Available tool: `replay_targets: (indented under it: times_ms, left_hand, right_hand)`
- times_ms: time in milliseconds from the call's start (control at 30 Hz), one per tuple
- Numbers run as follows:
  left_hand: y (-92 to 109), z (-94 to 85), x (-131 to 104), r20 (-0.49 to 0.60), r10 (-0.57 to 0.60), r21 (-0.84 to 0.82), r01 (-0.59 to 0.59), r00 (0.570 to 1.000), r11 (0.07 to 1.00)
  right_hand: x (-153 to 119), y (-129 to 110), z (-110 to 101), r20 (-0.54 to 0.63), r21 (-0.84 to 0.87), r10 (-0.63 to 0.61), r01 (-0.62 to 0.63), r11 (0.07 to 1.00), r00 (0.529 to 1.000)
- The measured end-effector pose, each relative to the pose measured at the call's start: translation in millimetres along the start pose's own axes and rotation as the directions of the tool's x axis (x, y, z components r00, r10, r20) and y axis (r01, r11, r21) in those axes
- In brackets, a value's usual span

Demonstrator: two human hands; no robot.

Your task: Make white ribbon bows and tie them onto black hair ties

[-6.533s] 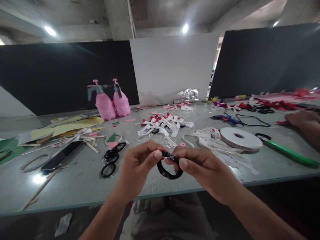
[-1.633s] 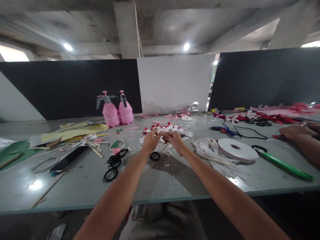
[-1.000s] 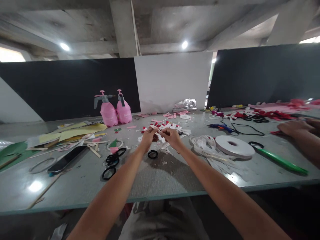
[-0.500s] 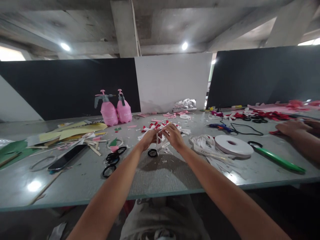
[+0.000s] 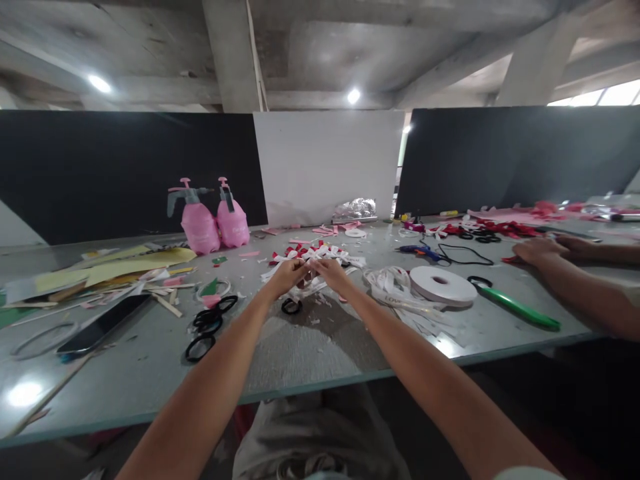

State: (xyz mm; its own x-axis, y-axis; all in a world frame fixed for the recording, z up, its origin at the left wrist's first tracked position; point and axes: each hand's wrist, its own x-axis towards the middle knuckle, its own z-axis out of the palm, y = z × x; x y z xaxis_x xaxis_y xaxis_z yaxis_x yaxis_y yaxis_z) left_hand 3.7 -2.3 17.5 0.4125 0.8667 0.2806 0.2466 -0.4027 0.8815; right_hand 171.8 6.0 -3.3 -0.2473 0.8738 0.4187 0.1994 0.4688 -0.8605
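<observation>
My left hand (image 5: 289, 276) and my right hand (image 5: 330, 272) meet over the middle of the table, fingertips pinched together on a thin white ribbon, mostly hidden by the fingers. Just beyond them lies a pile of red and white ribbon bows (image 5: 320, 252). A black ring-shaped item (image 5: 291, 306) sits below my left hand. To the right of my hands are loose printed white ribbons (image 5: 387, 288) and a white ribbon roll (image 5: 443, 287).
Pink spray bottles (image 5: 200, 228), a phone (image 5: 105, 323), black scissors (image 5: 207, 323) and yellow sheets (image 5: 140, 267) are on the left. A green-handled tool (image 5: 520, 308), a blue glue gun (image 5: 420, 251) and another person's hands (image 5: 543, 250) are on the right.
My hands have come closer together, with the fingertips now meeting. The whole view has shifted, so the table items appear further left.
</observation>
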Motion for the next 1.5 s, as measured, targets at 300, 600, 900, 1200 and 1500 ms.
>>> replay_targets:
  times_ms: [300, 600, 900, 1200, 1500]
  left_hand:
    - [5, -3.4, 0, -0.126, 0.05, -0.014, -0.052, 0.991, 0.999]
    - [12, -7.9, -3, -0.189, 0.139, 0.081, -0.126, 0.972, 0.989]
    - [10, -9.9, -1, -0.172, 0.179, 0.175, -0.148, 0.969, 0.973]
    - [1, -13.2, 0, -0.121, 0.098, 0.148, -0.079, 0.988, 0.986]
    - [-3, -4.0, 4, -0.168, 0.051, 0.196, -0.018, 0.985, 0.98]
  right_hand:
    - [-7, -16, 0, 0.043, 0.465, 0.163, -0.164, 0.87, 0.986]
    - [-8, -21, -7, 0.182, 0.451, 0.212, -0.273, 0.85, 0.96]
    - [-5, -22, -2, 0.091, 0.306, 0.259, -0.275, 0.912, 0.962]
    - [-4, -9, 3, -0.079, 0.146, 0.125, -0.112, 0.983, 0.989]
    - [-4, -19, 3, -0.213, -0.085, -0.106, 0.089, 0.992, 0.971]
